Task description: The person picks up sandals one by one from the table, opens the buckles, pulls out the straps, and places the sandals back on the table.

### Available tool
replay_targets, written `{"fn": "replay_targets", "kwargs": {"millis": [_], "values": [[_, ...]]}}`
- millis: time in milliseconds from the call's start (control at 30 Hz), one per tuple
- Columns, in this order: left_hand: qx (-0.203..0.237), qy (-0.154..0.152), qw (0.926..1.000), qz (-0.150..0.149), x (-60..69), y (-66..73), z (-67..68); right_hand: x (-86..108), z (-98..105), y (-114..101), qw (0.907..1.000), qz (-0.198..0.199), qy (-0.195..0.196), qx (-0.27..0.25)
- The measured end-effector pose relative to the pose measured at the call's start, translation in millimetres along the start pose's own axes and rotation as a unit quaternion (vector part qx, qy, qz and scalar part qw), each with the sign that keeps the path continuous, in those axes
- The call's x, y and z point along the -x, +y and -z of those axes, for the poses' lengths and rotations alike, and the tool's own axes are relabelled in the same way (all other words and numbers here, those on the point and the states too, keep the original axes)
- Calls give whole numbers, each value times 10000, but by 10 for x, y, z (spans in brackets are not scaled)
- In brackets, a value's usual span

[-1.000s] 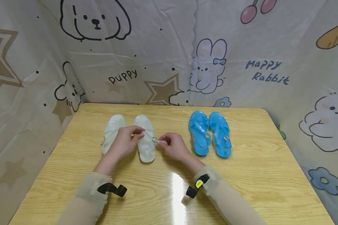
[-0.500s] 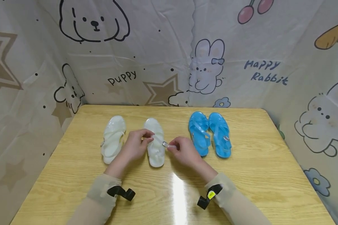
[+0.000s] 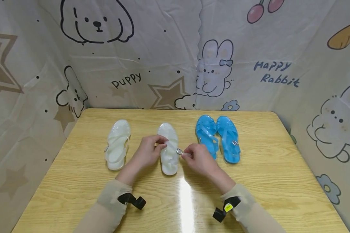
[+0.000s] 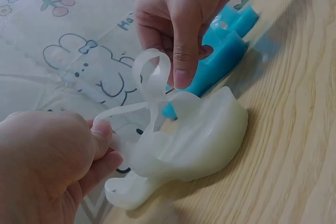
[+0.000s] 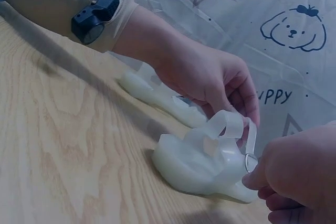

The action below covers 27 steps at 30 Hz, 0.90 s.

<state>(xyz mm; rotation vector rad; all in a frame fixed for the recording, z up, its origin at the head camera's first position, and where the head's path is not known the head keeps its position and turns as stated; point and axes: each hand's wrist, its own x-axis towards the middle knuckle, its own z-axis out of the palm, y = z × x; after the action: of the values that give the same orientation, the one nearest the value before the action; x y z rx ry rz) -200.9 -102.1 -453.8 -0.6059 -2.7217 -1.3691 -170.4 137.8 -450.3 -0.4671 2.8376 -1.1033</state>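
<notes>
A translucent white jelly sandal [image 3: 169, 161] stands on the table between the two hands, sole down. Its loose strap [image 4: 122, 109] is pinched between the thumb and fingers of my left hand [image 3: 148, 150], on the sandal's left side. On the other side, my right hand [image 3: 202, 159] pinches the strap end by the small metal buckle [image 5: 251, 162]. The strap parts look unfastened, one in each hand. The matching white sandal [image 3: 116, 152] lies to the left of my left hand, apart from it.
A pair of blue jelly sandals stands at the right; my right hand partly covers the left blue sandal [image 3: 205, 127], and the right blue sandal [image 3: 228, 142] sits beside it. The wooden table [image 3: 279, 181] backs onto a printed cloth [image 3: 163, 48].
The held white sandal has shifted right with both hands, widening the distance from its mate and bringing my right hand over the left blue sandal's heel. Both hands keep their pinch.
</notes>
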Motion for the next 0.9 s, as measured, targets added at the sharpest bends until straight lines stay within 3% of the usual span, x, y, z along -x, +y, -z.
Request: {"fn": "replay_targets", "kwargs": {"millis": [367, 600, 767, 900], "values": [[290, -72, 9995, -69, 0, 42, -101, 93, 54, 70, 9998, 24, 167, -81], [487, -418, 9975, -291, 21, 44, -48, 115, -19, 126, 9972, -380, 34, -647], [-74, -632, 9946, -816, 18, 100, 6, 116, -84, 184, 9878, -558, -84, -1450], [-739, -808, 9832, -1463, -43, 222, -25, 98, -122, 225, 9801, -546, -25, -1907]]}}
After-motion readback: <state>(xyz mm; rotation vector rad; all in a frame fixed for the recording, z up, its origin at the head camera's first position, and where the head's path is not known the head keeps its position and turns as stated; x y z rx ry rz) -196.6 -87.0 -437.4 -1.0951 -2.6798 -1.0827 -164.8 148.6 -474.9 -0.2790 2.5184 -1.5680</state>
